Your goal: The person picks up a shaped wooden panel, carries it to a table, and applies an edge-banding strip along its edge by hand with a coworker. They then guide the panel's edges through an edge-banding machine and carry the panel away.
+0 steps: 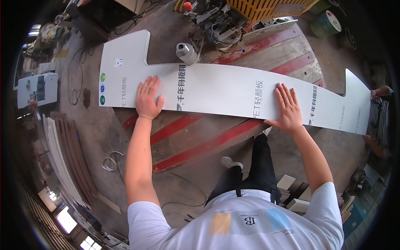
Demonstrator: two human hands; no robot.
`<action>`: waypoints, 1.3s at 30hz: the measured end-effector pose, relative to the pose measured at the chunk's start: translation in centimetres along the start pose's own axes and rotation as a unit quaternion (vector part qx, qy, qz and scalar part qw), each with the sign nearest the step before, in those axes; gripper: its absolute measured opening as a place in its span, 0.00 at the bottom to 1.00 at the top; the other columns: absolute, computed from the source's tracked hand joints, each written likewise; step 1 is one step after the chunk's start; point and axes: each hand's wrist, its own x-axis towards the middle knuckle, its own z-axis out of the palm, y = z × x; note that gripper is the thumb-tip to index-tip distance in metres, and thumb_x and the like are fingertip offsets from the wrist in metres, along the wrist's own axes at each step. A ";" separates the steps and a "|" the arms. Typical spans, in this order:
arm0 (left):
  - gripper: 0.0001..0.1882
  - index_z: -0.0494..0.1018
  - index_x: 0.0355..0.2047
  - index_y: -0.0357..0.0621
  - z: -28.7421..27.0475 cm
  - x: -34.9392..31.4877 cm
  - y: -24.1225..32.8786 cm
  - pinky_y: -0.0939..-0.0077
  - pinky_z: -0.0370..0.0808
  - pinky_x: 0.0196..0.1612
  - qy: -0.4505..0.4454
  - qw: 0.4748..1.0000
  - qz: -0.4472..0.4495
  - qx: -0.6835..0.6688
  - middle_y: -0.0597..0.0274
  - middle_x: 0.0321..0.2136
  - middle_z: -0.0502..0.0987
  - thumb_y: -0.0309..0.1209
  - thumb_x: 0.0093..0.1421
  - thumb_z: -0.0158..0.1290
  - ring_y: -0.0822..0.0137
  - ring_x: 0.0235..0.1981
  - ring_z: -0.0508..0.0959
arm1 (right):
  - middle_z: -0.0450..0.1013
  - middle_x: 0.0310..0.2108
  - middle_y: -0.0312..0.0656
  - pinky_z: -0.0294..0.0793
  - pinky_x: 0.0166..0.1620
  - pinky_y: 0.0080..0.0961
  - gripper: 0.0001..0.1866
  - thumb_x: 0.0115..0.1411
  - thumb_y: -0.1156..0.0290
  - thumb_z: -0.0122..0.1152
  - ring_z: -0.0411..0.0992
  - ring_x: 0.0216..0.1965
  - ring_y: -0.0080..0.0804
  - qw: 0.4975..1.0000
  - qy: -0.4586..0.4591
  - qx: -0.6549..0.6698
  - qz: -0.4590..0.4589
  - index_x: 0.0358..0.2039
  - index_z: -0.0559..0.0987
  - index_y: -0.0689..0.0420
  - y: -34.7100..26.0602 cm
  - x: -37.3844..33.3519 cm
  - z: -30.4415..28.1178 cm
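A long white board (225,89) with upturned ends and a cut-out along its far side lies across a worktable with red strips (183,150). My left hand (148,100) rests flat on the board's left part, fingers apart, near its inner corner. Lying flat on the right part is my right hand (287,108), its fingers stretched out and its thumb at the near edge. Neither hand is closed around anything. A grey metal cylinder (186,53) stands at the cut-out edge, close to the board. At the far right, another person's hand (381,91) is at the board's end.
Beyond the board is a machine (218,31) with metal fittings, hoses and a yellow slatted cover (266,10). A bucket (326,23) stands at the back right. Long panels (66,158) lean at the left. A cable (75,83) and a loose coil (111,161) lie on the floor.
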 end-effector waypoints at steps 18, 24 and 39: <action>0.35 0.64 0.72 0.41 0.1 -0.4 -3.6 0.41 0.53 0.77 -0.028 0.998 0.052 0.036 0.50 0.75 0.64 0.45 0.68 0.45 0.45 0.77 0.60 | 0.47 0.81 0.49 0.35 0.81 0.51 0.65 0.55 0.23 0.57 0.41 0.82 0.41 0.998 -0.035 0.042 -0.001 0.77 0.56 0.64 -1.1 0.5 -0.1; 0.35 0.64 0.72 0.40 0.4 0.4 -4.1 0.42 0.52 0.77 -0.033 0.997 0.042 0.047 0.50 0.75 0.63 0.41 0.66 0.45 0.47 0.77 0.59 | 0.48 0.81 0.48 0.34 0.81 0.53 0.65 0.56 0.23 0.56 0.41 0.83 0.41 0.998 -0.010 0.063 0.001 0.78 0.55 0.64 -1.5 0.5 0.3; 0.31 0.64 0.71 0.39 3.6 -4.3 -3.0 0.44 0.54 0.76 0.031 0.983 -0.142 0.110 0.48 0.74 0.64 0.30 0.68 0.50 0.47 0.76 0.61 | 0.48 0.81 0.47 0.33 0.81 0.54 0.63 0.58 0.23 0.54 0.40 0.83 0.41 0.999 -0.024 0.031 -0.020 0.78 0.56 0.63 -5.1 2.8 0.6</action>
